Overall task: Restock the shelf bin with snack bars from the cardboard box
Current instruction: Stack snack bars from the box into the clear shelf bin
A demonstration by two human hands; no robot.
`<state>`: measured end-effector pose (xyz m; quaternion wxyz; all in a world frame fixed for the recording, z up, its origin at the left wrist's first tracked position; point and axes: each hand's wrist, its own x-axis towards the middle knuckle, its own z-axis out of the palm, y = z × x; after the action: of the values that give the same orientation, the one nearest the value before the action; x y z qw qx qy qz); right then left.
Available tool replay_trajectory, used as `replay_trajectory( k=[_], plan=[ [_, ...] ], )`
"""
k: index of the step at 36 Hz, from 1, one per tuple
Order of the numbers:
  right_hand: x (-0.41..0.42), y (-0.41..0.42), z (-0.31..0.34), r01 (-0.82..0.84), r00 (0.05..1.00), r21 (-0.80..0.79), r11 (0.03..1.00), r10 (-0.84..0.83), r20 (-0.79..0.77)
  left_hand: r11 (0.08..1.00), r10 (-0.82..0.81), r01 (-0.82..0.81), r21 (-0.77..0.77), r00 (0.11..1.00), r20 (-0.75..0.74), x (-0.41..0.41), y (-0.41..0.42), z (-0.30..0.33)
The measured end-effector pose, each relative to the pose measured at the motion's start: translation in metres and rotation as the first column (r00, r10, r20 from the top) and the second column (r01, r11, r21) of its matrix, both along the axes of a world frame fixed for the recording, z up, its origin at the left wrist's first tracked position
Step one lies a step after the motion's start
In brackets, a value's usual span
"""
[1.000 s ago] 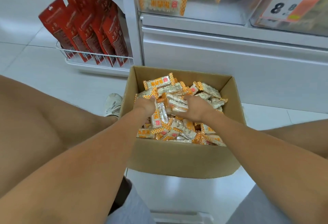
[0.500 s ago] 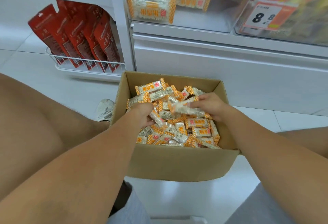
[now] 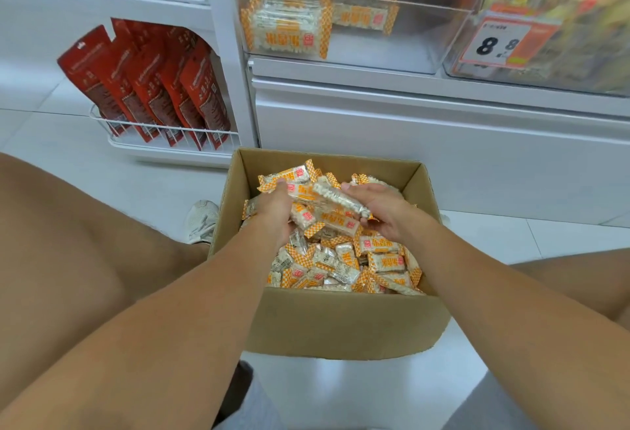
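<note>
An open cardboard box (image 3: 341, 324) stands on the floor between my legs, filled with orange-and-white wrapped snack bars (image 3: 381, 259). Both hands are over the box, lifted a little above the pile. My left hand (image 3: 274, 206) and my right hand (image 3: 381, 208) together grip a bundle of snack bars (image 3: 327, 204) between them. Above, a clear plastic shelf bin (image 3: 341, 13) holds a few of the same bars against its front wall.
A wire rack with red pouches (image 3: 153, 88) stands at the left on the floor shelf. A neighbouring clear bin with an 8.8 price tag (image 3: 501, 44) sits at the right. My shoe (image 3: 201, 221) is beside the box's left wall.
Both hands have come together and risen out of the pile with a bundle of bars. The view has tilted up, showing more of the shelf bin.
</note>
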<state>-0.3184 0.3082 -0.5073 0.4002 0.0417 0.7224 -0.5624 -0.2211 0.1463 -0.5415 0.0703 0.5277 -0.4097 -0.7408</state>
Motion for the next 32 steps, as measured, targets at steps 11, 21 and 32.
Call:
replay_trajectory(
  k=[11, 21, 32],
  plan=[
    [0.015, -0.02, -0.021, -0.157, 0.631, 0.071, 0.985, 0.155, -0.76, 0.993, -0.117, 0.119, 0.026, 0.99, -0.079, -0.01, 0.006, 0.001],
    [0.017, -0.019, -0.023, -0.282, 0.903, -0.144, 0.949, 0.212, -0.375, 0.951, -0.284, 0.295, -0.096, 0.952, 0.114, 0.003, 0.004, -0.001],
    [0.014, -0.016, -0.024, -0.335, 0.942, -0.117, 0.935, 0.337, 0.001, 0.945, -0.305, 0.312, -0.099, 0.949, 0.075, 0.007, 0.012, -0.005]
  ],
)
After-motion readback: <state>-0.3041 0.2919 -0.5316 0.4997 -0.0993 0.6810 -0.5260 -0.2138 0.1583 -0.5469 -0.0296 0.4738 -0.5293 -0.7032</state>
